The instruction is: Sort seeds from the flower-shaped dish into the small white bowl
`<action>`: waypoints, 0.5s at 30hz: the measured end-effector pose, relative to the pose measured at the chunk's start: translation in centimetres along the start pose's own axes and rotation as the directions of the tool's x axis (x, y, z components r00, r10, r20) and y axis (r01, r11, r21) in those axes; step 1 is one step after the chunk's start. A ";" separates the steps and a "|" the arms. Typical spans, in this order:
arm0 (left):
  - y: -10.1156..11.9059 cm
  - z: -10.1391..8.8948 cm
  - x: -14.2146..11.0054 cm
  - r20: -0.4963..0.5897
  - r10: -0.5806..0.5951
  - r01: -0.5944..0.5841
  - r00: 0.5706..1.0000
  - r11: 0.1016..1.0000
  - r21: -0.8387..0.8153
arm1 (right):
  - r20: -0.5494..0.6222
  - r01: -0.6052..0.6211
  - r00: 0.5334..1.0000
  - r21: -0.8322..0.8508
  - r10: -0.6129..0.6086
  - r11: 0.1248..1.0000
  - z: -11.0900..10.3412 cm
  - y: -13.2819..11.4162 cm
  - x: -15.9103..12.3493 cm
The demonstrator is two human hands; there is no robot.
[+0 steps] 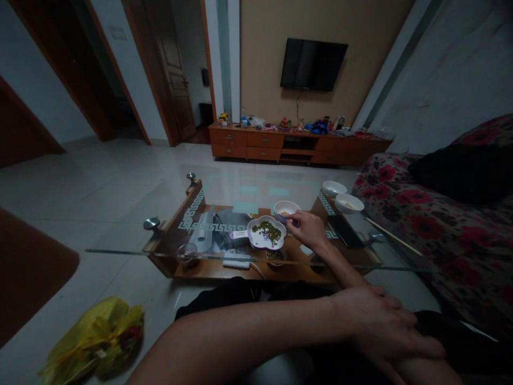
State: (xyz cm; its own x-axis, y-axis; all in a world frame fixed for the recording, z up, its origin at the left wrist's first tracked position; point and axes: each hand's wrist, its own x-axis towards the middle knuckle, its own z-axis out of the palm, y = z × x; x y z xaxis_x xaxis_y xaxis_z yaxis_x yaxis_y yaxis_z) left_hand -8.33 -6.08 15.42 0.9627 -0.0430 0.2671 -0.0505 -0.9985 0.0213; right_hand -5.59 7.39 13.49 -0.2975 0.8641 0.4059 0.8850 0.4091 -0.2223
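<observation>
Beyond the hands (306, 230): beige wall panel (260, 59), black flat-screen television (313, 64), low orange-brown wooden cabinet (262, 147). Right of the hands: red-floral fabric sofa (452, 219). Lighting: dim.

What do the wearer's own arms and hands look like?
Human, no gloves on the left hand or right hand. No sleeves on the visible stretches of arm; no watch, bracelet, cables or markings seen. Too dim to rule out a thin ring.
</observation>
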 end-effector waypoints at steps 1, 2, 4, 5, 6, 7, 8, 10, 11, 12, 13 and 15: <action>0.0 -0.1 0.0 0.004 0.001 -0.001 1.000 1.000 0.005 | -0.087 -0.039 0.995 0.011 0.039 0.999 -0.2 0.2 0.1; 0.0 -0.1 0.1 0.011 0.006 -0.006 1.000 1.000 0.007 | -0.157 -0.075 0.985 0.018 0.077 0.997 -0.3 0.4 0.1; 0.0 -0.2 0.1 0.017 0.006 -0.006 1.000 1.000 0.014 | -0.223 -0.145 0.964 0.004 0.142 0.989 -0.5 0.7 0.2; 0.0 -0.2 0.1 0.014 0.007 -0.007 1.000 1.000 0.015 | -0.214 -0.185 0.961 -0.023 0.176 0.982 -0.5 0.9 0.3; -0.1 -0.2 0.1 0.012 0.006 -0.007 1.000 1.000 0.011 | -0.185 -0.226 0.960 -0.059 0.212 0.972 -0.5 1.0 0.3; -0.2 -0.1 0.2 0.015 0.007 -0.007 1.000 1.000 0.004 | -0.145 -0.259 0.959 -0.099 0.244 0.961 -0.5 1.1 0.3; -0.3 -0.1 0.2 0.021 0.006 -0.006 1.000 1.000 -0.003 | -0.106 -0.284 0.957 -0.137 0.271 0.949 -0.5 1.2 0.3; -0.4 0.1 0.3 0.041 0.010 -0.010 0.999 1.000 -0.004 | -0.062 -0.303 0.953 -0.180 0.297 0.936 -0.5 1.3 0.3; -0.5 0.2 0.3 0.045 0.013 -0.013 0.999 1.000 0.004 | -0.058 -0.295 0.956 -0.176 0.289 0.939 -0.5 1.2 0.3; -0.5 0.2 0.4 0.040 0.017 -0.017 0.999 1.000 0.014 | -0.056 -0.270 0.963 -0.154 0.265 0.950 -0.5 1.1 0.2; -0.4 0.2 0.4 0.030 0.026 -0.027 0.999 0.999 0.024 | -0.041 -0.225 0.974 -0.117 0.222 0.967 -0.5 1.0 0.2; -0.2 0.1 0.3 0.015 0.032 -0.033 0.999 0.999 0.031 | 0.035 -0.080 0.996 -0.013 0.080 0.997 -0.3 0.5 0.1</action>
State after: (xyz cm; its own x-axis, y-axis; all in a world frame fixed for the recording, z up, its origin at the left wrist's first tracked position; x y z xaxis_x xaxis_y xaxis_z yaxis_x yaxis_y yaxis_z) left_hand -8.00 -5.85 15.34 0.9646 -0.0756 0.2528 -0.0735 -0.9971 -0.0178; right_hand -5.04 7.60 13.63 -0.2378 0.9041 0.3551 0.9106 0.3347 -0.2423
